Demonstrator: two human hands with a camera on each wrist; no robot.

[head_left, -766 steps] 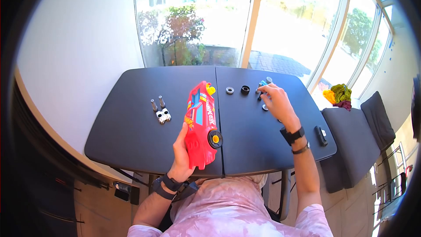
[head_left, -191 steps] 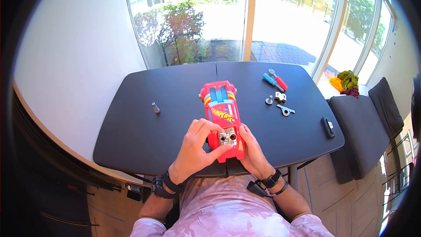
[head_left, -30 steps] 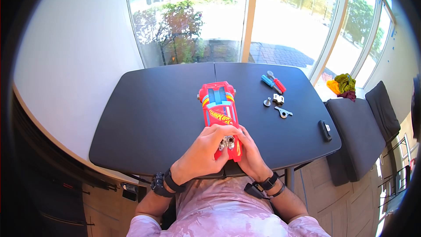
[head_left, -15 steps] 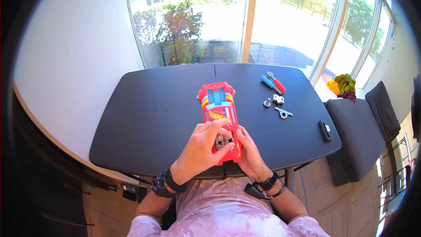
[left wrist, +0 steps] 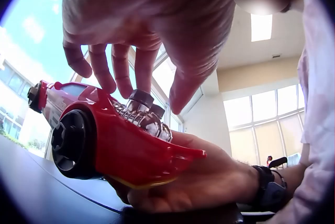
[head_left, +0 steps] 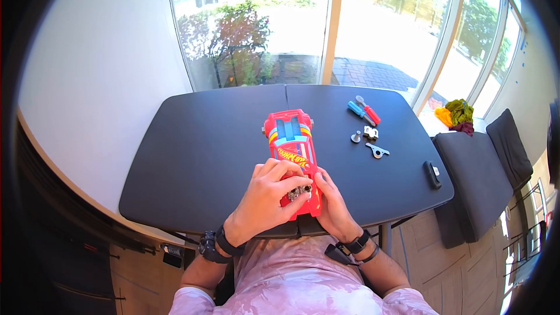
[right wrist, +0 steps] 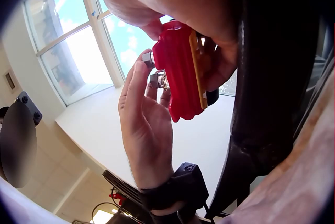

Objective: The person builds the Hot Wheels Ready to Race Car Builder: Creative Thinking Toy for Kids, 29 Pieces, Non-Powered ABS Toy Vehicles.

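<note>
A red toy car [head_left: 290,134] with a yellow flame logo is held over the near edge of the black table. My right hand [head_left: 336,207] grips the car from its right side and underneath. On the car's near end sits a silver toy engine [head_left: 293,195], partly hidden by my left hand [head_left: 265,189]. Two grey bolts stick up from the engine. In the right wrist view, left thumb and forefinger pinch the upper bolt [right wrist: 147,59]; the other bolt [right wrist: 155,80] stands beside it. A black wheel [left wrist: 74,140] shows on the car's side.
Right of the car lie a blue-handled screwdriver [head_left: 360,108], a red-handled tool [head_left: 370,112], a silver block [head_left: 370,132], a grey bolt [head_left: 356,136] and a grey bracket [head_left: 377,150]. A black object [head_left: 432,175] lies near the table's right edge.
The bolt on the table's left is gone since 6.4 s ago. The engine, loose 25.5 s ago, sits on the car. Half a second ago the left forefinger reached farther out; it has drawn in.
</note>
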